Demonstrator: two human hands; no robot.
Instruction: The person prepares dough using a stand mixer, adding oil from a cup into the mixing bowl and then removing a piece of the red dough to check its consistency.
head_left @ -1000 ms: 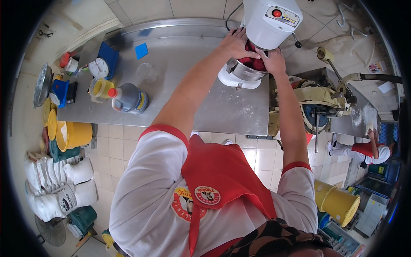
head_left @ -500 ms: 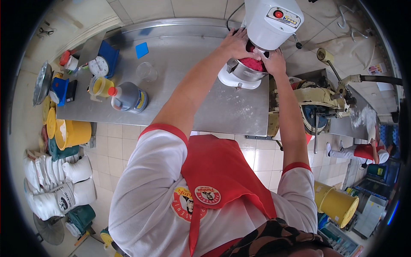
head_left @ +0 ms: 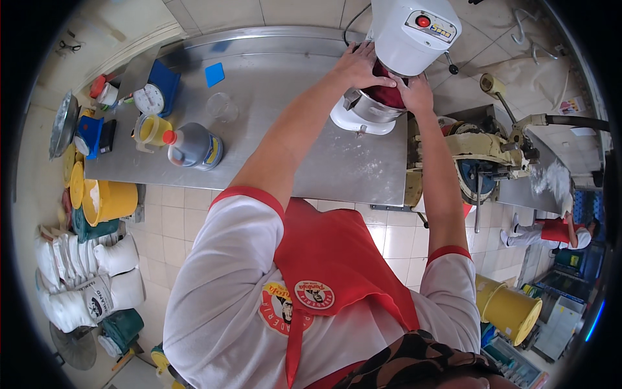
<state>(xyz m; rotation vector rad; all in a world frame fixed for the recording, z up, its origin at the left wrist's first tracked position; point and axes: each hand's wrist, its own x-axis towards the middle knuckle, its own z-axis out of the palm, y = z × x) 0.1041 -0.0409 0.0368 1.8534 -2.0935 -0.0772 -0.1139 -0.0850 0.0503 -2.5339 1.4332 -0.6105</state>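
Observation:
A white stand mixer (head_left: 405,39) stands at the far right of the steel table, with a metal mixing bowl (head_left: 382,112) under its head. Dark red dough or mix (head_left: 387,96) shows inside the bowl. My left hand (head_left: 363,68) curves around the bowl's left side, thumb reaching inward over the rim. On the opposite side, my right hand (head_left: 416,93) holds the bowl, its thumb also pointing inward. Both thumbs come close together above the near rim. Some fingertips are hidden behind the bowl and mixer head.
On the steel table (head_left: 272,142) are a jug with a red cap (head_left: 195,146), a yellow-filled pitcher (head_left: 153,130), a clear cup (head_left: 222,107), a blue scraper (head_left: 214,75) and a dial scale (head_left: 155,97). Old machinery (head_left: 476,152) adjoins at right. Another person (head_left: 551,232) stands far right.
The bowl's contents look darker and deeper red than the bright pink before. Both hands stay at the bowl with hardly any shift. The person at far right has moved slightly.

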